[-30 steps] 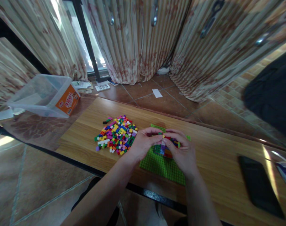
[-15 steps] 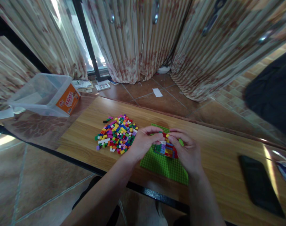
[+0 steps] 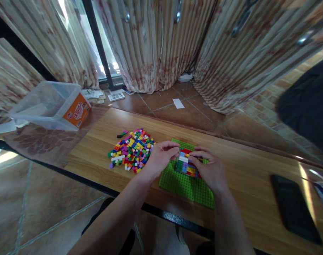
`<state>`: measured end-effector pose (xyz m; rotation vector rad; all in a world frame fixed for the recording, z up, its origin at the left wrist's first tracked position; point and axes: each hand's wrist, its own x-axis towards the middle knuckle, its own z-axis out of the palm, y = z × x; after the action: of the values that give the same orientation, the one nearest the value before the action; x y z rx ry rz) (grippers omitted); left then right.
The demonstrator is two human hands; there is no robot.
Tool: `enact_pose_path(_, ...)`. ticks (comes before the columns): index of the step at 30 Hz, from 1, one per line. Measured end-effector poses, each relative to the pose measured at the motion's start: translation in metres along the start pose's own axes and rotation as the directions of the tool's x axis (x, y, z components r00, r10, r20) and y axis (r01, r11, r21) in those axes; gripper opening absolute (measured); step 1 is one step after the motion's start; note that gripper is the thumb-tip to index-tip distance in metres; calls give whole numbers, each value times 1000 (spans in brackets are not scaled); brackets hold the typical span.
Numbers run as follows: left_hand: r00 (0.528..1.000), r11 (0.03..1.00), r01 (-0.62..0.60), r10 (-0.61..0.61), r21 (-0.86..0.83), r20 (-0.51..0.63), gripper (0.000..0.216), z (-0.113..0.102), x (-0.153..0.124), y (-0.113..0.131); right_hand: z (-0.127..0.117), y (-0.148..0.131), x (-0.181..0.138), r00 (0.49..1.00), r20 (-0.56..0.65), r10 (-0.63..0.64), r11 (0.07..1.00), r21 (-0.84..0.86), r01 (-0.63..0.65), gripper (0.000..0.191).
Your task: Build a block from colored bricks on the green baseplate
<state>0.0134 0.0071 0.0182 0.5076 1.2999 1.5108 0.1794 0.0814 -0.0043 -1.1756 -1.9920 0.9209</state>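
A flat build of multicoloured toy bricks sits over the green studded baseplate, between my hands. A thin, see-through edge shows around its left and lower sides. At its upper left corner, my left hand is closed, thumb and forefinger pinched together; whatever they hold is hidden. My right hand curls over the build's right side, thumb and fingertips gripping it near the upper right. That hand covers part of the bricks. Red, white, blue, green and yellow bricks show between the hands.
A heap of loose toy bricks lies left of the baseplate on the wooden table. Farther left stands a clear plastic box with an orange label. A dark tablet-like slab lies at the right. Curtains hang beyond the table.
My left hand has drawn slightly left, away from the right fingertips, uncovering more red and white bricks. My right hand stays on the build's right side, fingers slightly lower.
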Motion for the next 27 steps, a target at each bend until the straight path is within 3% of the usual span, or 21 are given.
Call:
enact_pose_path(8, 1000, 1000, 7, -7, 19, 14, 6, 1, 0, -2, 1, 0, 1, 1000, -12, 21, 1000, 23, -20, 17)
enact_pose_path(18, 999, 998, -4, 1, 55, 42, 8, 2, 1, -6, 4, -2, -1, 999, 2, -50, 998, 29, 50, 18)
enact_pose_path(27, 999, 998, -2, 0, 67, 36, 9, 4, 1, -6, -1, -3, -1, 988, 58, -140, 984, -101, 145, 19)
